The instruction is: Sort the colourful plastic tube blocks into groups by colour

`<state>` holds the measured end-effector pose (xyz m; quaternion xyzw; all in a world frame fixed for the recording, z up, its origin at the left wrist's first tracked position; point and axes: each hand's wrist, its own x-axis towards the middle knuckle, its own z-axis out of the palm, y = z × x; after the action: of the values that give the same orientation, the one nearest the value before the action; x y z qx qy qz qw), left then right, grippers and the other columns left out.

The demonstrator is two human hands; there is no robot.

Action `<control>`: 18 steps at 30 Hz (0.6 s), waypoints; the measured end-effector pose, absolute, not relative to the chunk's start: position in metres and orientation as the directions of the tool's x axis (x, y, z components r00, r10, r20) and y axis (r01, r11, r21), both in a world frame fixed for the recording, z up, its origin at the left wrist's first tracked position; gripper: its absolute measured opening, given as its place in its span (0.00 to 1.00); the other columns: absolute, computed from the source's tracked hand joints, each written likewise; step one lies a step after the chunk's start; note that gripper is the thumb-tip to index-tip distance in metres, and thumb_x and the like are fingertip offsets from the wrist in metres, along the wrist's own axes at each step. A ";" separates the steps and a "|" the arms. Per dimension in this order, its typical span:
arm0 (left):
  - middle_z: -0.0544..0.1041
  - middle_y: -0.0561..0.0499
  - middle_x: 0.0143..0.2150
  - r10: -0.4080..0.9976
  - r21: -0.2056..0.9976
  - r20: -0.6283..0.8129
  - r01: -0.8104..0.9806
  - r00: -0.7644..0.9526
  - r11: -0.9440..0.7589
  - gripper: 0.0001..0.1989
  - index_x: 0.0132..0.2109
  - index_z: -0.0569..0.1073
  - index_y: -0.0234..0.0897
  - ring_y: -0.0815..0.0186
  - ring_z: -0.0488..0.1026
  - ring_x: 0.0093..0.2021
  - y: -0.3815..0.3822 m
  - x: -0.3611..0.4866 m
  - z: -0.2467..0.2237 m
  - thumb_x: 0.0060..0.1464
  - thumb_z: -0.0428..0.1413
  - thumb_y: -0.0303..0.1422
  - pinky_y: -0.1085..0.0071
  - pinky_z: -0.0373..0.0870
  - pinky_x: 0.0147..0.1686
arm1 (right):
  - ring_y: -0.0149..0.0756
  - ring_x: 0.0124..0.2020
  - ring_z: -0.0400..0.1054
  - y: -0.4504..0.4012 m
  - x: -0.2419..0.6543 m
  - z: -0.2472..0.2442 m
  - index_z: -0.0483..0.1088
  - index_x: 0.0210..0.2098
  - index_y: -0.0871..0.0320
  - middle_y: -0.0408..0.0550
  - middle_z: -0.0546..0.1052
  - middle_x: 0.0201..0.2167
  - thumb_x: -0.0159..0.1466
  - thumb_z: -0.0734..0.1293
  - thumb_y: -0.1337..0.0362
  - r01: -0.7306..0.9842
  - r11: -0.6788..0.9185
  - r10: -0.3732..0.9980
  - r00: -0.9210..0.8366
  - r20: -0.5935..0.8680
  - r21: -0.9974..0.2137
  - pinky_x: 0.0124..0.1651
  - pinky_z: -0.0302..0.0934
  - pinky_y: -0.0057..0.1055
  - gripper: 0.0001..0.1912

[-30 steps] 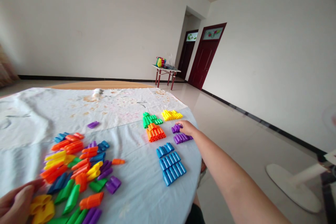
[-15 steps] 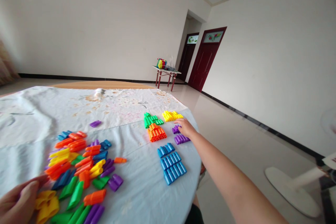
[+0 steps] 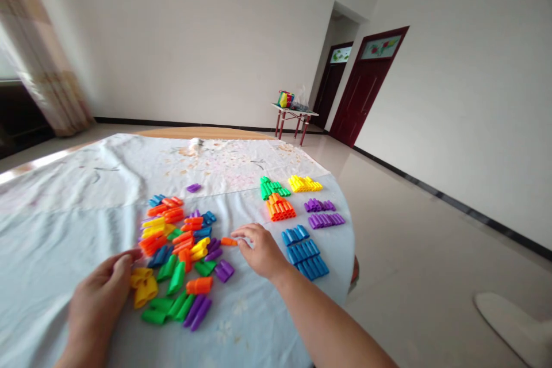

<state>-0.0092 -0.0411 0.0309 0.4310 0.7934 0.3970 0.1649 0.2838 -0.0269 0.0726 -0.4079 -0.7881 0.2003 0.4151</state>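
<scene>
Loose coloured plastic pieces lie in a mixed pile, among them yellow pieces [image 3: 144, 287], green pieces [image 3: 176, 277] and purple pieces [image 3: 197, 313]. My left hand [image 3: 106, 284] is at the pile's left edge with its fingers together; what they hold, if anything, is hidden. My right hand [image 3: 259, 247] has its thumb and fingers apart, beside a single orange piece [image 3: 229, 241] at the pile's right. Farther right, pieces stand grouped by colour: green [image 3: 273, 188], yellow [image 3: 305, 184], orange [image 3: 280, 208], purple [image 3: 326, 221] and blue rows [image 3: 307, 252].
A cloth [image 3: 241, 322] with folds covers the round table. One purple piece [image 3: 194, 188] lies behind the pile, and a small white object [image 3: 197, 142] sits near the far edge. Beyond are a small side table [image 3: 297, 111] with bags and a white fan base [image 3: 509, 322].
My right hand has moved left from the purple group to the orange piece by the pile. The view has turned left, so the table appears farther right.
</scene>
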 end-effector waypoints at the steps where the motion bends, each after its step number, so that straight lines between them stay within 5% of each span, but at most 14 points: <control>1: 0.77 0.52 0.28 0.809 0.791 0.045 0.515 -0.587 0.330 0.21 0.42 0.75 0.40 0.62 0.72 0.31 -0.043 -0.007 0.034 0.48 0.46 0.44 0.72 0.65 0.26 | 0.33 0.43 0.67 -0.026 0.279 0.066 0.72 0.40 0.56 0.47 0.76 0.39 0.58 0.61 0.74 0.470 0.579 0.815 -0.316 0.486 -0.666 0.50 0.60 0.32 0.14; 8: 0.77 0.50 0.31 0.808 0.836 0.027 0.457 -0.588 0.304 0.20 0.43 0.75 0.37 0.64 0.72 0.32 -0.046 0.000 0.038 0.49 0.47 0.42 0.73 0.65 0.29 | 0.35 0.38 0.66 -0.031 0.273 0.045 0.72 0.39 0.56 0.47 0.74 0.34 0.54 0.68 0.66 0.501 0.532 0.847 -0.338 0.412 -0.683 0.45 0.62 0.32 0.12; 13: 0.76 0.50 0.32 0.807 0.839 0.008 0.443 -0.590 0.316 0.20 0.44 0.74 0.37 0.64 0.71 0.31 -0.045 0.000 0.036 0.49 0.47 0.41 0.73 0.65 0.29 | 0.38 0.42 0.65 -0.038 0.276 0.043 0.71 0.44 0.55 0.48 0.72 0.37 0.49 0.72 0.57 0.533 0.555 0.826 -0.443 0.348 -0.639 0.47 0.61 0.34 0.24; 18: 0.76 0.52 0.32 0.812 0.836 0.009 0.450 -0.584 0.315 0.19 0.44 0.74 0.39 0.65 0.71 0.31 -0.044 0.000 0.035 0.49 0.47 0.41 0.74 0.64 0.29 | 0.39 0.44 0.65 -0.039 0.276 0.040 0.69 0.46 0.54 0.48 0.73 0.39 0.50 0.71 0.62 0.527 0.604 0.787 -0.510 0.346 -0.598 0.50 0.59 0.35 0.23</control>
<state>0.0001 -0.0441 0.0349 0.4033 0.7823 0.4241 0.2131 0.2758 -0.0387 0.0396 -0.3902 -0.8422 0.2138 0.3044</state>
